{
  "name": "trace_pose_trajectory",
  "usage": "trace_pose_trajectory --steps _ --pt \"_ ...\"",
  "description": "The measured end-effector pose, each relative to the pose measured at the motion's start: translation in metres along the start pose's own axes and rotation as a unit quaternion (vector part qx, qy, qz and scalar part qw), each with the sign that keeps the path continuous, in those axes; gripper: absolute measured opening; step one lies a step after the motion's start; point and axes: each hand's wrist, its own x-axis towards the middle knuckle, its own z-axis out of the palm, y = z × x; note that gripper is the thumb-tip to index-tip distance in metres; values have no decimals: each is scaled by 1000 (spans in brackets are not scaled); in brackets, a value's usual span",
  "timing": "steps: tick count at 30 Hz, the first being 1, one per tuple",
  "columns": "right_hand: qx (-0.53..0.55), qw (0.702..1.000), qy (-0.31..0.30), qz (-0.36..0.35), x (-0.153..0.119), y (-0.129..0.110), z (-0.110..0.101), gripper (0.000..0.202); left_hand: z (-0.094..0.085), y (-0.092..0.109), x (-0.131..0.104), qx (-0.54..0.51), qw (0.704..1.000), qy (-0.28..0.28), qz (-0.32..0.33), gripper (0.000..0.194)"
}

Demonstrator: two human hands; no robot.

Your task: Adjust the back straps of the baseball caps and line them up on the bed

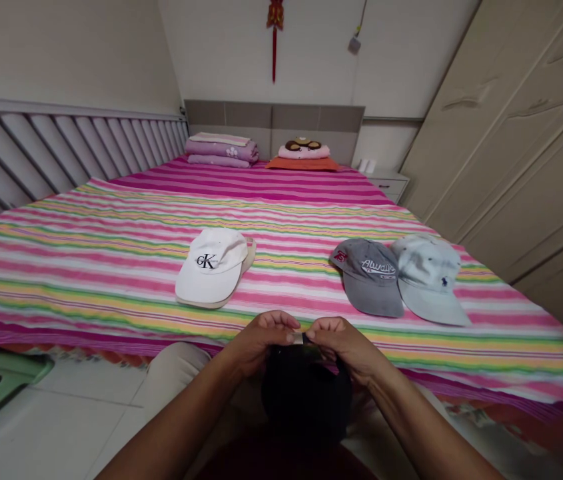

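Note:
Close to my lap is a black cap (306,400), its rear opening and strap turned up toward the bed. My left hand (266,340) pinches one end of the strap, where a small pale buckle-like piece (298,338) shows. Fingers of my right hand (341,341) are closed on the strap just beside it. Beyond my hands, a white cap (211,263) with dark letters lies on the bed to the left, with a beige edge showing under it. To the right, a grey cap (371,280) with white lettering touches a pale blue cap (431,280).
The bed has a striped sheet (111,253). Folded purple bedding (221,152) and a pink and orange stack (304,157) lie by the headboard (311,120). A green stool (6,380) stands at lower left, a wardrobe (516,133) at right.

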Motion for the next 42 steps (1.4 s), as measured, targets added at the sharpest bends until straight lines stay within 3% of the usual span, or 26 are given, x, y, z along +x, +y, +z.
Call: trace_pose_trajectory --steps 5,10,12,17,21,24,27,30,33,35,38,42 --pt "5 1000 -18 0 0 1 -1 26 -5 1 2 13 1000 -18 -1 25" --pt "7 999 -49 2 2 -1 -8 35 -7 11 -2 125 986 -61 -94 19" --pt "3 997 -73 12 2 -4 -15 38 -9 15 -2 130 984 -76 -95 17" --pt "20 992 -119 33 2 -3 -38 29 -18 24 3 26 996 -71 -38 14" --pt "104 989 -102 4 -1 0 -42 26 -19 33 7 -13 997 -64 -38 11" --pt "182 980 -72 -42 -5 -5 -35 25 -18 41 5 -54 993 -101 -15 14" --pt "233 968 -60 -75 -8 -19 -28 22 -20 46 2 -105 981 -161 24 29" --pt "297 951 -36 -83 -5 -33 -24 18 -25 39 2 -139 971 -193 36 31" --pt "359 933 -4 -27 1 -43 -24 7 -28 26 5 -162 972 -163 52 20" --pt "367 930 -5 5 3 -45 -26 14 -29 20 8 -183 971 -140 67 12" --pt "344 938 -34 -31 4 -38 -32 14 -29 18 12 -221 961 -142 82 18" --pt "286 952 -36 -104 6 -11 -37 6 -24 19 17 -255 948 -160 107 31"
